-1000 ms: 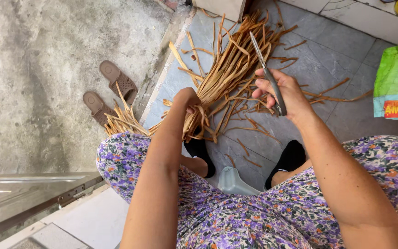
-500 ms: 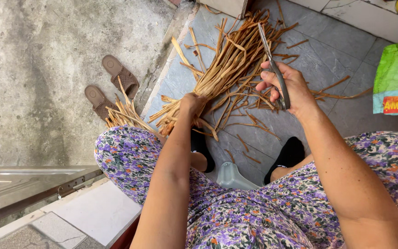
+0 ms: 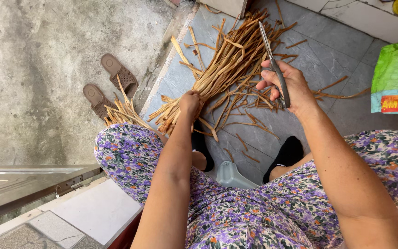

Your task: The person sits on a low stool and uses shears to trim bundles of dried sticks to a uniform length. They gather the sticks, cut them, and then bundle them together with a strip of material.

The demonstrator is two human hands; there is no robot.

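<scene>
My left hand (image 3: 189, 102) grips a bundle of long tan dried strips (image 3: 226, 64) that fans out across the grey floor tiles away from me. Scissors (image 3: 275, 69) with grey handles sit in my right hand (image 3: 286, 85), blades pointing up and away, just right of the bundle. More loose strips (image 3: 249, 99) lie scattered on the tiles between my hands. A smaller heap of strips (image 3: 123, 110) lies by my left knee. I sit in a purple flowered dress, feet in black socks.
A pair of brown sandals (image 3: 109, 85) rests on the rough concrete to the left. A green and red bag (image 3: 397, 78) lies at the right edge. A grey plastic stool part (image 3: 233, 175) shows between my legs. A metal door sill (image 3: 33, 184) runs lower left.
My right hand with the scissors has shifted slightly up and right of the bundle. My left hand keeps its grip on the strips, moved a little rightward.
</scene>
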